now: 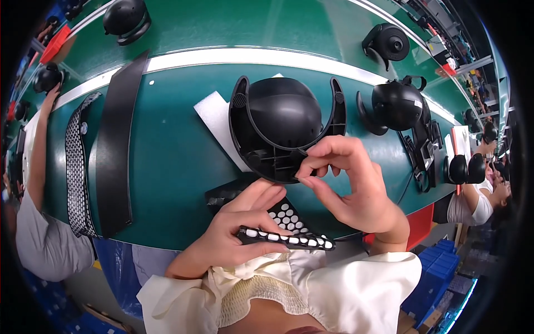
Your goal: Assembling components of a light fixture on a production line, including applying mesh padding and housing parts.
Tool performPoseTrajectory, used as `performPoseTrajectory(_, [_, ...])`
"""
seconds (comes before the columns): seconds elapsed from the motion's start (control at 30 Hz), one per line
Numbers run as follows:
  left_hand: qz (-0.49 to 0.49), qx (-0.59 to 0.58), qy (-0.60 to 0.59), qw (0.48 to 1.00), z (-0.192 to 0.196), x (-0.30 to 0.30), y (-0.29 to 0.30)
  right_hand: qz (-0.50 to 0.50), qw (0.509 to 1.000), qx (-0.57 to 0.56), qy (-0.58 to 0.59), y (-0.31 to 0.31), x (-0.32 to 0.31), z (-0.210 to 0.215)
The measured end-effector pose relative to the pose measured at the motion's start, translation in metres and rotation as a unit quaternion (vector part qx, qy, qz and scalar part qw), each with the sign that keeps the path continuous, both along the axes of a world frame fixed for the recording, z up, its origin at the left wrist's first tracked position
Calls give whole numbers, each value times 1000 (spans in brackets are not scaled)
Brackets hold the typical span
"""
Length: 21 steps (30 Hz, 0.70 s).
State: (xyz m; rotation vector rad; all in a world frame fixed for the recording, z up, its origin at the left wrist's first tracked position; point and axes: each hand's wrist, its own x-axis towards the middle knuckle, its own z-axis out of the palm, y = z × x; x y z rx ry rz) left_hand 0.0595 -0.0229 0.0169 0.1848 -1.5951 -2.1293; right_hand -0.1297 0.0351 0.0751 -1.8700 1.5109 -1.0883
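Note:
In front of me a black plastic dome (283,114) sits in a black curved bracket (241,125) with two upright horns and a ribbed hollow at its near side. My left hand (236,231) grips a folded black strip with white round pads (286,238) between thumb and fingers, just below the bracket. My right hand (350,181) is pinched at the bracket's near right rim, thumb against fingertips. Whatever lies between those fingertips is too small to make out. A white foam sheet (218,117) lies partly under the bracket.
Left on the green table (172,167) lie a long black sheet (117,145) and another dotted strip (77,161). At right stands a black round unit (396,106) with straps (423,150). More units rest beyond the white rail (222,57). Co-workers sit on both sides.

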Motion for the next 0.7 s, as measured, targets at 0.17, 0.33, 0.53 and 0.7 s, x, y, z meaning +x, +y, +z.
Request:
performPoseTrajectory(0.17, [-3,13,20,1000,1,-1,0,6,1000,6,18,0,0,2])
performPoseTrajectory(0.33, [5,41,33,999,5,-3,1,-11,995,-70,76,1,4,-3])
performPoseTrajectory(0.53, [27,52,42,997,5,-2,0,-6,955,-172,242,5,4,-11])
performPoseTrajectory(0.7, [23,68,34,997,4,-1,0,43,819,-372,434,-2,-2,-24])
